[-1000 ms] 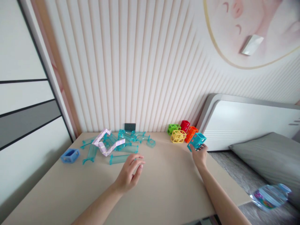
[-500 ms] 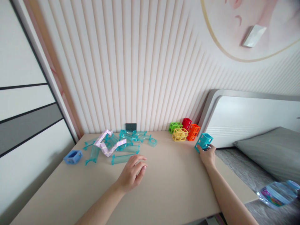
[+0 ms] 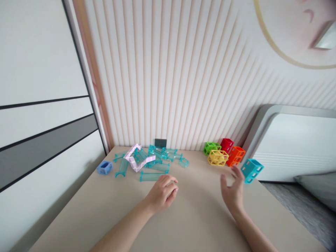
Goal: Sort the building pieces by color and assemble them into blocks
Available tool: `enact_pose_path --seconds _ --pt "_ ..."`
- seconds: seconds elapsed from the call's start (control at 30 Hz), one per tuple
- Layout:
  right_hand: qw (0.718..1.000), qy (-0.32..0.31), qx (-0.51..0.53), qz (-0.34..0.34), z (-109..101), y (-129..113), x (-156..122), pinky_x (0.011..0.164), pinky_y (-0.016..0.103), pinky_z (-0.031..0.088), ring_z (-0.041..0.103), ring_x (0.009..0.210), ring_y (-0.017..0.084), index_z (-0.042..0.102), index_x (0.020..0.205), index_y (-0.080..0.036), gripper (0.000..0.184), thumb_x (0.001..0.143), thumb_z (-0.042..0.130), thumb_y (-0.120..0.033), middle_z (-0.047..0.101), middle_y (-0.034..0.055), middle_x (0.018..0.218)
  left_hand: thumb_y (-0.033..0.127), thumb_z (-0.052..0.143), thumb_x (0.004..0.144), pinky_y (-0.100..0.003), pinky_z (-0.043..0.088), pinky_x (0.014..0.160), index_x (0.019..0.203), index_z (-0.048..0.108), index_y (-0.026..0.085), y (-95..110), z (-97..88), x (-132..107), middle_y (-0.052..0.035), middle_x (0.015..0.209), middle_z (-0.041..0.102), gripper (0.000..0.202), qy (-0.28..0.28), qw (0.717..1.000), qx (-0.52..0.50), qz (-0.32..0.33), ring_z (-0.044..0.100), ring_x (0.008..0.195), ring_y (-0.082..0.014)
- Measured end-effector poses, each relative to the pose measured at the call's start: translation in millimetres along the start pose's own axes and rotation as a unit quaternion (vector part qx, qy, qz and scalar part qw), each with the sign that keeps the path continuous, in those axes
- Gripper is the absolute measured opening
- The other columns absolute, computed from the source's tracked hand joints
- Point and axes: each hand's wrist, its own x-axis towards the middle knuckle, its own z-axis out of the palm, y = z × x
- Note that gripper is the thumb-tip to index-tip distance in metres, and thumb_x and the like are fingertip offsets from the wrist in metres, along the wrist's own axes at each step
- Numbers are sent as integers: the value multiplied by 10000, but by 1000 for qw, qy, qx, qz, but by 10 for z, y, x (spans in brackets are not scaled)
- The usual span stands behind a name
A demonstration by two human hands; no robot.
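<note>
My left hand rests on the beige table with its fingers loosely curled and nothing in them, just in front of a clear teal tube. My right hand hovers open, fingers spread, a little left of a teal lattice cube that stands alone near the table's right edge. The hand does not touch the cube.
A heap of teal tubes with a pale pink zigzag piece lies at the back of the table. A blue cube sits at the left. Green, red, orange and yellow cubes cluster at the back right. A bed headboard stands on the right.
My right hand let go of the teal cube and drew back left with fingers spread. The view turned left. My left hand stayed near the tube.
</note>
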Motion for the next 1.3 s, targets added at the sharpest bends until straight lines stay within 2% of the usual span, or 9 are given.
enact_pose_path --seconds 0.13,0.27,0.33,0.47,0.7,0.87,1.0,1.17,1.3 --pt "954 -218 52 -199 445 -591 -503 1065 492 460 508 1317 287 450 1402 -273 463 942 485 -235 502 129 1433 168 477 955 -379 502 953 922 641 215 21 -7 8 -75 1048 659 173 -1 1000 2 -5 618 1032 -207" --pt "891 -305 76 -329 913 -972 -558 1063 456 452 526 1286 279 536 1340 -256 438 913 517 -161 551 126 1403 181 476 961 -375 508 933 910 646 216 6 1 6 -65 1028 655 180 1 1000 18 -24 617 1007 -208" --pt "877 -322 75 -349 1112 -1081 -503 1057 463 444 529 1261 290 549 1319 -235 437 886 567 -173 559 131 1395 191 473 966 -365 516 912 903 646 216 -33 1 0 -65 1022 645 186 15 999 22 -47 618 986 -203" --pt "889 -317 53 -325 1269 -1145 -468 1036 454 447 529 1232 287 569 1286 -223 418 876 565 -143 556 132 1384 175 465 967 -365 519 924 912 636 208 -165 -45 -2 -69 1047 631 182 47 995 38 -85 616 1009 -198" --pt "918 -306 25 -252 1055 -943 -410 1013 436 469 571 1165 261 648 1105 -241 273 917 491 -122 622 98 1243 160 521 925 -415 522 949 1041 634 213 -370 -118 -5 -72 1065 639 170 41 987 99 -116 613 1051 -230" --pt "942 -272 -82 -181 1132 -712 -302 1024 494 457 546 1211 320 592 1286 -231 398 898 522 -172 578 148 1327 157 534 908 -418 537 933 1062 627 217 -395 -49 -44 -64 1049 648 189 32 987 84 -135 628 1032 -228" --pt "944 -262 -130 -151 1184 -559 -258 1050 483 432 518 1271 329 561 1345 -252 471 878 561 -199 547 143 1386 140 531 903 -408 535 925 1053 632 220 -369 -8 -53 -62 1047 647 198 20 990 64 -125 625 1022 -220" --pt "935 -297 -158 -112 1178 -516 -223 1039 449 427 552 1242 323 611 1276 -210 373 912 558 -267 538 170 1392 127 542 893 -397 533 926 1009 645 222 -347 9 -61 -58 1038 651 182 2 991 52 -126 629 1025 -217" --pt "930 -323 -148 -99 1169 -525 -203 972 396 448 597 1168 279 619 1176 -231 277 910 572 -295 595 120 1302 134 539 902 -394 531 937 990 651 225 -316 18 -57 -57 1030 657 169 -2 992 46 -117 635 1029 -214"
